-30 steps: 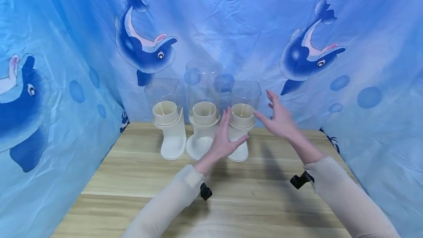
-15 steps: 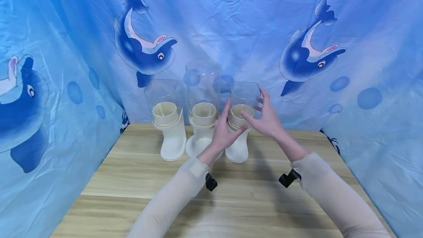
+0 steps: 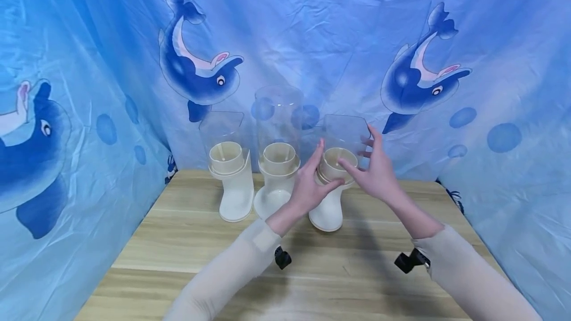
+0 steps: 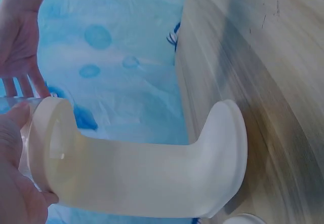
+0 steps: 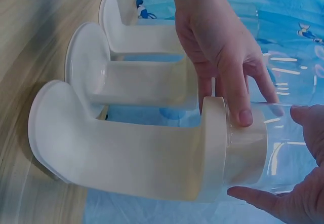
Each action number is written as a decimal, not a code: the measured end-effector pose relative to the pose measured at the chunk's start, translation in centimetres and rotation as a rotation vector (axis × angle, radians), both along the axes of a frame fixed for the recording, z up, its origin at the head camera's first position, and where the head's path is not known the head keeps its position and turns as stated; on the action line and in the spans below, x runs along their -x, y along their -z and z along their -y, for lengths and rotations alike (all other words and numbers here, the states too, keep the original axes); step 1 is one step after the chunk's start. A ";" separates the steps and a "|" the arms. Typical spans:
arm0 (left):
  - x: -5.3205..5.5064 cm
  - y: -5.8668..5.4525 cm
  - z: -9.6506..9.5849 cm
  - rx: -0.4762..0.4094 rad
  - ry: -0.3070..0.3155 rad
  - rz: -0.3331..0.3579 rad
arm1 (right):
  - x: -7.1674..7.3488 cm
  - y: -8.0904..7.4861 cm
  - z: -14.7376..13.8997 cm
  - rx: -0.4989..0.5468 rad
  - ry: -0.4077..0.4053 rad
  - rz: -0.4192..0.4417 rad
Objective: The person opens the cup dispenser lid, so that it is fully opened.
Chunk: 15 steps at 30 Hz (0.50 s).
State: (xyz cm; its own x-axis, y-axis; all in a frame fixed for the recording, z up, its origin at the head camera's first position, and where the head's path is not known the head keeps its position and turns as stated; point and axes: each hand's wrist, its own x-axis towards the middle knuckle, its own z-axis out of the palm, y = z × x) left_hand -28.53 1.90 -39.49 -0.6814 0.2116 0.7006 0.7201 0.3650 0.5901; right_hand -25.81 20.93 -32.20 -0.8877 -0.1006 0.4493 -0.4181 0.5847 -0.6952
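Observation:
Three white stands with clear tubes, like gravity dispensers, stand at the back of the table. Both hands hold the right dispenser from opposite sides. My left hand wraps the left side of its collar, thumb in front; in the right wrist view the left thumb presses on the cream ring. My right hand spans the right side, its fingers along the edge of the clear tube and its thumb near the ring. The left wrist view shows the white curved base close over the table.
The middle dispenser, with the tallest tube, stands left of the held one. The left dispenser is beside it. A blue dolphin-print curtain surrounds the wooden table.
My right hand has come in from the right onto the tube. The right dispenser has shifted slightly right and toward me, away from the middle one. The head view has tilted a little.

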 end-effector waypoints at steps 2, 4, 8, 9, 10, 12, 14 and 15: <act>-0.7 -0.3 0.2 0.014 0.011 0.000 | -0.8 -0.2 -0.2 -0.019 0.006 0.000; -1.5 -0.5 0.5 0.020 0.032 0.009 | -1.6 -0.3 -0.3 -0.037 0.009 0.003; -3.1 -0.7 0.9 0.033 0.066 0.026 | -3.0 -0.3 -0.6 -0.055 0.007 -0.020; -3.4 -0.7 0.9 0.033 0.078 0.029 | -3.4 -0.2 -0.7 -0.059 0.007 -0.029; -3.7 -0.6 0.9 0.034 0.086 0.029 | -3.7 -0.2 -0.8 -0.063 0.005 -0.041; -4.3 -0.6 0.9 0.031 0.103 0.029 | -4.3 -0.1 -0.9 -0.070 0.000 -0.062; -4.8 -0.7 1.0 0.025 0.116 0.031 | -4.7 -0.1 -1.1 -0.073 -0.005 -0.073; -5.1 -0.6 1.1 0.024 0.119 0.032 | -4.9 0.0 -1.1 -0.077 -0.008 -0.077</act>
